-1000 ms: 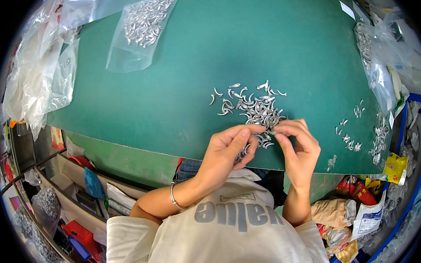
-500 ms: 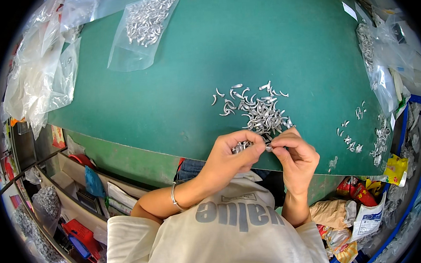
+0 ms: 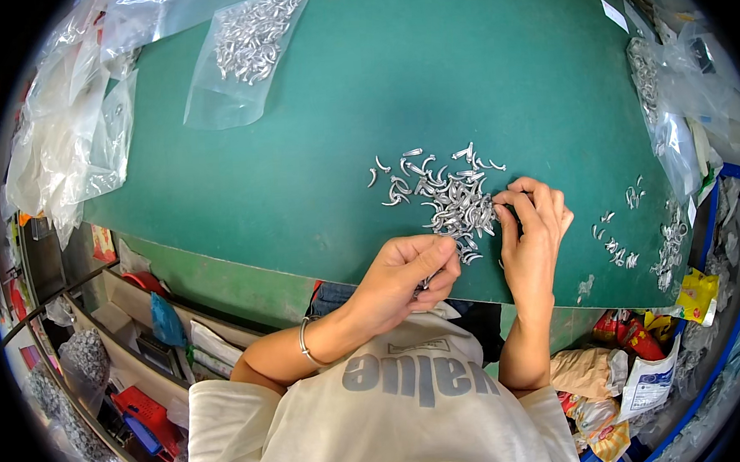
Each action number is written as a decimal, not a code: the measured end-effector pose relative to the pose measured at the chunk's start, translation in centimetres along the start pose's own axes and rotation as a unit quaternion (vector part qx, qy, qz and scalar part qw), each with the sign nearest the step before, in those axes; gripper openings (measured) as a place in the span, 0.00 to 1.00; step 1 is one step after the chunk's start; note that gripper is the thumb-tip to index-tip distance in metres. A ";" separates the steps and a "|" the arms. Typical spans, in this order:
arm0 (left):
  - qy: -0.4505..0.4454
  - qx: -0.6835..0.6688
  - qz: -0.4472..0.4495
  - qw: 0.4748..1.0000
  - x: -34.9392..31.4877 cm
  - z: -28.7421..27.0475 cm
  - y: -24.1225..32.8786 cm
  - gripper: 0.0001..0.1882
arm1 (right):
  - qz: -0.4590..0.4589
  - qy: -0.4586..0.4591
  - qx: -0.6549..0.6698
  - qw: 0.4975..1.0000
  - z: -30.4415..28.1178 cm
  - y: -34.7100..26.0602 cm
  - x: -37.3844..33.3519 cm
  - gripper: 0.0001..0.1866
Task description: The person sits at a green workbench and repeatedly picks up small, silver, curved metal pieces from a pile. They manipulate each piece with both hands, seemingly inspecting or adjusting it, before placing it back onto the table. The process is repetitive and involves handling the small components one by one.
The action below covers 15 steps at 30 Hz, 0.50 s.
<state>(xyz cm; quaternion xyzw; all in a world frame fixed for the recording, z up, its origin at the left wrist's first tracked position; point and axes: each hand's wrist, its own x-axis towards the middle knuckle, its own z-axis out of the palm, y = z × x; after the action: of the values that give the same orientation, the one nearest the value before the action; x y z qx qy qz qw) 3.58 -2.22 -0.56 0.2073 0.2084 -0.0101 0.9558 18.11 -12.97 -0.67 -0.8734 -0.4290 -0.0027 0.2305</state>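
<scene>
A loose pile of small curved silvery metal pieces lies on the green tabletop in front of me. My left hand is closed in a loose fist at the table's near edge, just below the pile. Some of the same metal pieces show between its curled fingers. At the pile's right side is my right hand, with thumb and index finger brought together in a pinch at the outermost pieces. Whatever lies between those fingertips is too small to make out.
A clear plastic bag with many similar pieces lies at the far left of the green table. Empty plastic bags hang over its left edge. Small scattered groups of pieces lie to the right, near another clear bag.
My right hand has left my left hand and moved up to the pile's right side. The left hand has closed further and turned, covering more of the pieces it holds.
</scene>
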 end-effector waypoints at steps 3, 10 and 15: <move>0.028 0.042 0.010 0.999 0.0 0.3 -0.2 0.15 | -0.001 -0.021 -0.003 1.000 -0.4 0.3 -0.1 0.07; 0.040 0.031 0.012 0.999 -0.2 0.4 -0.3 0.15 | 0.004 -0.001 0.032 0.999 -0.2 -0.3 -0.4 0.06; 0.021 -0.011 0.028 0.999 -0.2 -0.1 -0.7 0.18 | -0.004 -0.017 0.024 1.000 -0.6 -0.1 -0.5 0.07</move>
<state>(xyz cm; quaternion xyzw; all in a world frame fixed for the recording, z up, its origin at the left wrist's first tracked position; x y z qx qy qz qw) 3.23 -2.79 -0.84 0.2029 0.2229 0.0230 0.9532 17.85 -13.52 -0.15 -0.8659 -0.4360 0.0220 0.2442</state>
